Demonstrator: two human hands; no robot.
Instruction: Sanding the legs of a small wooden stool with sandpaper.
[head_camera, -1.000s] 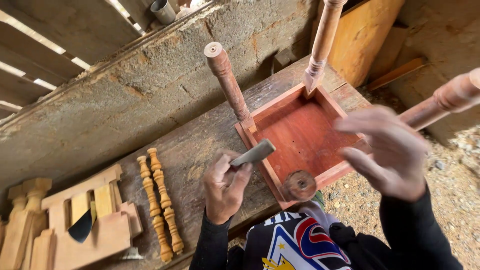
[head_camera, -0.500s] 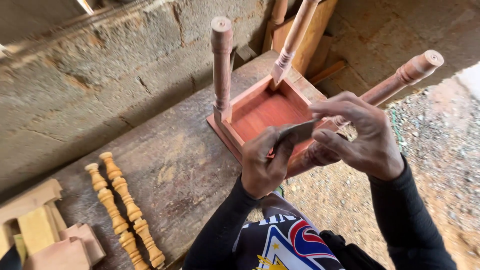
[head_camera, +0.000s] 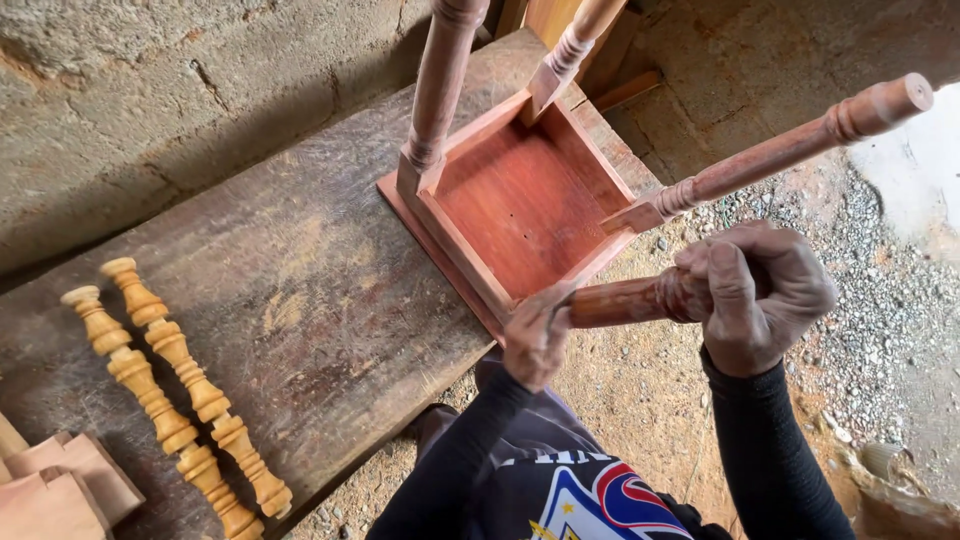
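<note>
Gripping the stool leg (head_camera: 625, 298) now, both hands (head_camera: 760, 295) closed in.

A reddish wooden stool (head_camera: 520, 205) lies upside down on the bench's edge, its four turned legs pointing up.

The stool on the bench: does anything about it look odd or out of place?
The stool lies upside down on the bench, legs up. The right hand grips the near leg; the left hand presses its base. No damage visible.
</note>
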